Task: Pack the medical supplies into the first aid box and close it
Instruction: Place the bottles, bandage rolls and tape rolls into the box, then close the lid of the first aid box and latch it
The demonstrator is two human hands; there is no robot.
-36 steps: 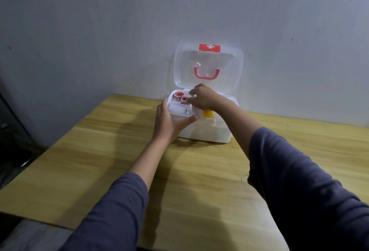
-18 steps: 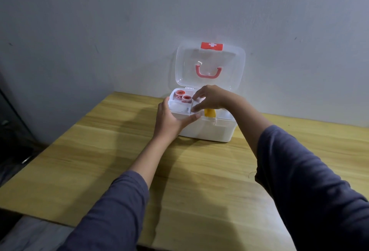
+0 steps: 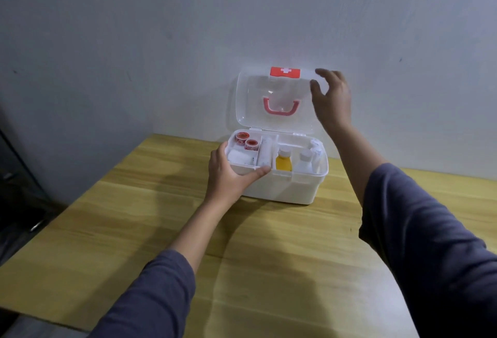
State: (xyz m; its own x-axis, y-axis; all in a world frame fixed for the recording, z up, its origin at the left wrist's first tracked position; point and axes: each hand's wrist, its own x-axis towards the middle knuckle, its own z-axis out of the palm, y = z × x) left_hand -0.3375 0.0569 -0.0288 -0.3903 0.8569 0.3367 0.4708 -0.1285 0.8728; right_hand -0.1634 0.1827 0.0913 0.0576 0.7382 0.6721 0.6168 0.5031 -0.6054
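The white first aid box (image 3: 285, 190) stands on the wooden table against the wall. Its clear lid (image 3: 250, 101) is upright, with a pink handle (image 3: 281, 108) and a red cross latch (image 3: 285, 72). Inside lie two red tape rolls (image 3: 247, 141), white gauze (image 3: 240, 157), a rolled bandage (image 3: 265, 152), a yellow bottle (image 3: 283, 161) and a white bottle (image 3: 305, 161). My left hand (image 3: 231, 173) grips the box's front left corner, thumb along the rim. My right hand (image 3: 332, 98) is raised at the lid's upper right edge, fingers spread, holding nothing.
The wooden table (image 3: 161, 216) stretches toward me, its left edge running diagonally. A grey wall (image 3: 134, 42) rises right behind the box. A dark object (image 3: 16, 176) stands beyond the table at far left.
My right hand rose out of the box's compartments up to the lid's top right edge. The left hand stayed on the box corner.
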